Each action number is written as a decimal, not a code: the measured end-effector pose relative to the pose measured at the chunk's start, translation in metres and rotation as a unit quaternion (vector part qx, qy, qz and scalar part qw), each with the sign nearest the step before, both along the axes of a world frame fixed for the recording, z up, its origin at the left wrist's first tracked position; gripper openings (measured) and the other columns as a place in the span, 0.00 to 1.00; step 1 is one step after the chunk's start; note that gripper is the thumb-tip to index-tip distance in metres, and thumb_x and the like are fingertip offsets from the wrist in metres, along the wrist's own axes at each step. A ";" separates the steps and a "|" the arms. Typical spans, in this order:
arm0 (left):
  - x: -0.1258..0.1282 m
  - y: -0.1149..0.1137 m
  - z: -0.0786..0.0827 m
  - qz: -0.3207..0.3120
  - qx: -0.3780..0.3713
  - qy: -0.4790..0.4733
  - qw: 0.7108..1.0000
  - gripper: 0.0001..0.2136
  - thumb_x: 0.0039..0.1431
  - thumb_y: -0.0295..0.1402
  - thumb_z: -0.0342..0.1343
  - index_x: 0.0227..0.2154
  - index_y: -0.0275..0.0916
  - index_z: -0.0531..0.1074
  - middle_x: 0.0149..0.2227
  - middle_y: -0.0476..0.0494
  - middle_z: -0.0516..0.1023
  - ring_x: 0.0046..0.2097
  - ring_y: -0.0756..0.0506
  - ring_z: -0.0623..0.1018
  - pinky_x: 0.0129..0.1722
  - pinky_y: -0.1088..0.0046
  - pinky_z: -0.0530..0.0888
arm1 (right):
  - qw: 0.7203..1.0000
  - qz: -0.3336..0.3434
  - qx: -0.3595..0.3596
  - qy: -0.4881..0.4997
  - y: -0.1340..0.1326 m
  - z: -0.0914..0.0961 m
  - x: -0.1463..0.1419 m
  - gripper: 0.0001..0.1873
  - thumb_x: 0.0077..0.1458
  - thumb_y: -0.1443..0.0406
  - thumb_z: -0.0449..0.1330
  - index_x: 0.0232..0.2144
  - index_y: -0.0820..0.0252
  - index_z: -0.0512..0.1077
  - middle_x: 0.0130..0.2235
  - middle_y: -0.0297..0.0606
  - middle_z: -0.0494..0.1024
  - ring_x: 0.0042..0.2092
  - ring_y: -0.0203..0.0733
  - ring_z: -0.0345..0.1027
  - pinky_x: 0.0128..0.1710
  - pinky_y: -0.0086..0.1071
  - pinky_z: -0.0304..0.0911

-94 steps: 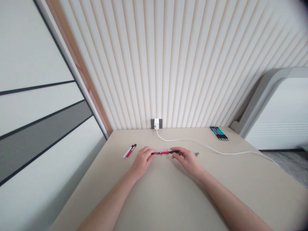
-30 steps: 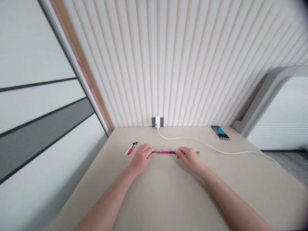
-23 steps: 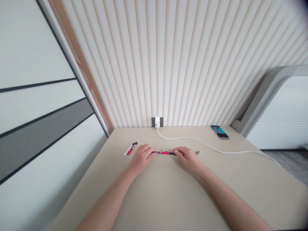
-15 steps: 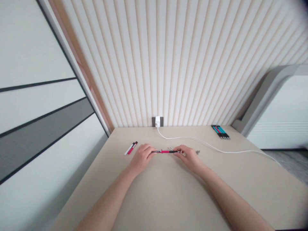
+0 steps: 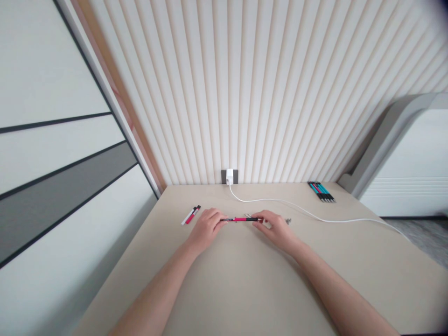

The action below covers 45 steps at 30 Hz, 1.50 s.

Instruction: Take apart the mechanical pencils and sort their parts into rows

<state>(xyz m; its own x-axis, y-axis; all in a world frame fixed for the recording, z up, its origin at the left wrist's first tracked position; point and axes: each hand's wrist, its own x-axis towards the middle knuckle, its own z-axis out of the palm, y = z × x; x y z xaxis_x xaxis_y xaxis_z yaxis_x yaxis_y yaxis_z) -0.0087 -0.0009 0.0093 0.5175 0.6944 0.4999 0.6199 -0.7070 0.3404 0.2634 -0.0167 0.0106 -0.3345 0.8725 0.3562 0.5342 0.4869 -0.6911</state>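
A slim pink-and-black pen (image 5: 240,219) lies level between my two hands, just over the table. My left hand (image 5: 208,224) pinches its black left end between thumb and fingers. At the other black end, the fingertips of my right hand (image 5: 275,226) are closed on the pen, partly hiding the tip. Small light metal-looking pieces (image 5: 247,215) rest behind the pen, close to my right fingers. More small grey pieces (image 5: 288,220) show just beyond my right hand; their kind is too small to tell. Left of my left hand lie a white stick-like piece (image 5: 188,216) and a pink one (image 5: 192,215), both black-ended.
Several blue, pink and black pens (image 5: 322,192) lie in a row at the table's back right. A white charger (image 5: 229,176) sits in the wall socket, its cable (image 5: 280,200) running right across the beige table (image 5: 231,280). A white cabinet (image 5: 70,224) stands left.
The pen has risen very slightly and its right end sits a little higher. Both hands keep their hold and have barely shifted.
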 end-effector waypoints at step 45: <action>0.001 -0.008 0.006 -0.054 0.098 -0.032 0.993 0.06 0.64 0.29 0.52 0.41 0.39 0.73 0.36 0.44 0.76 0.39 0.46 0.73 0.41 0.67 0.72 | 0.998 0.053 0.000 -0.045 -0.004 0.004 0.002 0.20 0.65 0.57 0.49 0.26 0.59 0.73 0.28 0.37 0.77 0.32 0.38 0.69 0.36 0.30 0.58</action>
<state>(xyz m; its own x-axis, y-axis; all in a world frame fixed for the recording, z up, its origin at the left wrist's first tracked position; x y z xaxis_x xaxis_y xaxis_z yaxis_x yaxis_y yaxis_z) -0.0076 -0.0092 0.0150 0.5465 0.5224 0.6545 0.5183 -0.8249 0.2257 0.2651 -0.0208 0.0143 -0.4552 0.8307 0.3204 0.5398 0.5436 -0.6427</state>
